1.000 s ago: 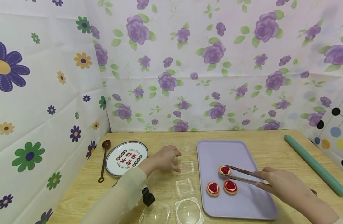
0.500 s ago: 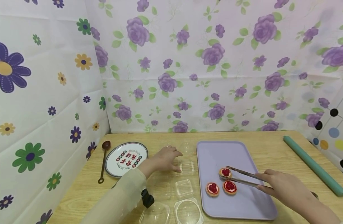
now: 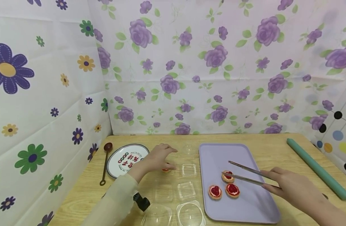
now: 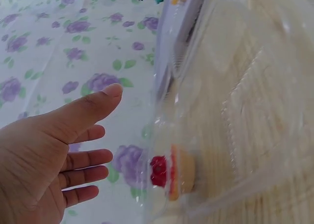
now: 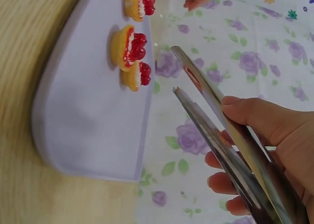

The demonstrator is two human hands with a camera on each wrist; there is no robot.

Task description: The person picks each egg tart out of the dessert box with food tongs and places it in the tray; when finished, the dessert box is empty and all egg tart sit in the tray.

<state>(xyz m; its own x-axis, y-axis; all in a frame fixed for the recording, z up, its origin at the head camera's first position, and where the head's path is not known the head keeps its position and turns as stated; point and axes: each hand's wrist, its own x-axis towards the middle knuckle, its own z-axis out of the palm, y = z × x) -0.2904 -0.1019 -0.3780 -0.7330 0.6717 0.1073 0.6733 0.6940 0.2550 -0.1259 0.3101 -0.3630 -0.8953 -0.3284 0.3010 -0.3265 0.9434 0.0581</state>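
Observation:
My right hand (image 3: 290,186) grips metal tongs (image 5: 216,140), whose arms stand apart with nothing between their tips. In the right wrist view, the tips are clear of the tarts; in the head view, one arm overlaps the farthest tart (image 3: 228,178). Two more fruit tarts with red topping, a left tart (image 3: 215,191) and a right tart (image 3: 232,190), lie close by on the lilac tray (image 3: 255,207). My left hand (image 3: 157,158) hovers open, thumb and fingers spread, holding nothing. Partly under it shows another tart (image 4: 179,172), seen through clear plastic in the left wrist view.
Several clear plastic containers, including a square one (image 3: 186,190) and a round-lidded one (image 3: 191,214), stand left of the tray. Farther left are a white plate (image 3: 117,163) with red writing and a dark ladle (image 3: 104,166). A green roll (image 3: 318,169) lies at right.
My left hand has moved left and the tart beneath it has come into sight. The tongs have spread wider and shifted slightly away from the farthest tart, which remains on the tray.

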